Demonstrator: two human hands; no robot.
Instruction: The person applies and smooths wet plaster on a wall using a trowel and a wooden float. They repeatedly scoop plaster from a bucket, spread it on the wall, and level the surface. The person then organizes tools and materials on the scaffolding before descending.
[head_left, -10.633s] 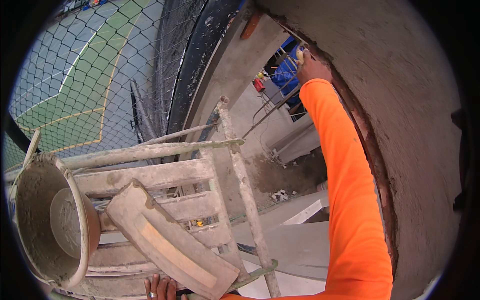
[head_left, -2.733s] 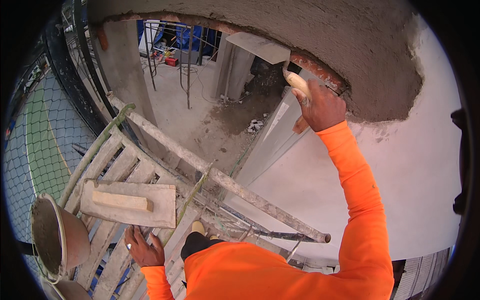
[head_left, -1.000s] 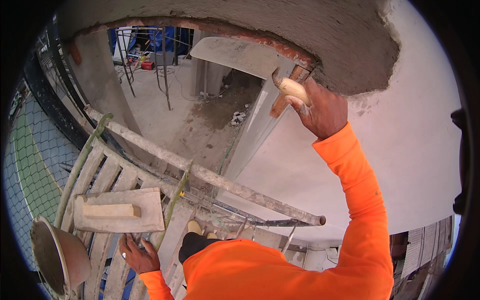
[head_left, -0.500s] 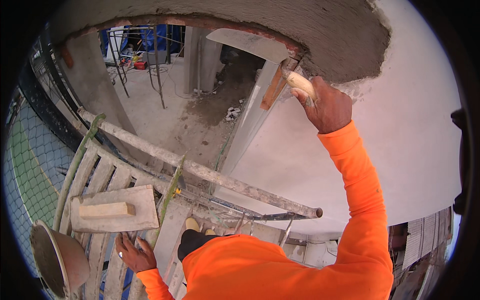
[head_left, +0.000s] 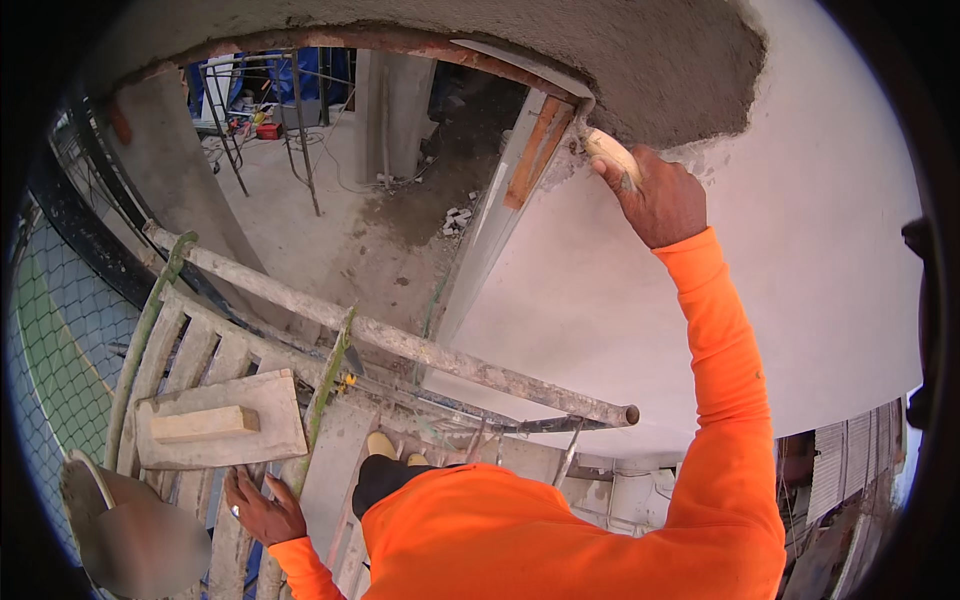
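Bucket: a round mortar-caked bucket point(head_left: 125, 530) sits at about eight o'clock, low in the corner of the scaffold, its inside too blurred to read
Float: a flat grey plastering float with a pale wooden block handle point(head_left: 215, 425) lies on the mortar-splashed wooden scaffold planks point(head_left: 185, 350), between eight and nine o'clock, just above the left hand
Left hand: the left hand point(head_left: 262, 508) rests at about seven o'clock, fingers spread flat on the planks, closed on nothing, just below the float's lower edge and, as far as I can see, not quite touching it
Rail: a grey, cement-crusted scaffold pipe point(head_left: 400, 345) runs from ten o'clock down across the centre toward four o'clock
Feet: yellow boot toes point(head_left: 380, 445) show at six o'clock on the planks
Right hand: the right hand point(head_left: 655, 195), at about one o'clock, is gripped tight round the pale wooden handle of a trowel point(head_left: 610, 155), arm in an orange sleeve raised high; the two hands are well apart
Trowel: its blade end meets the lower edge of the rough grey wet render point(head_left: 620, 60) at twelve o'clock, above the smooth white wall point(head_left: 820, 260) at two o'clock
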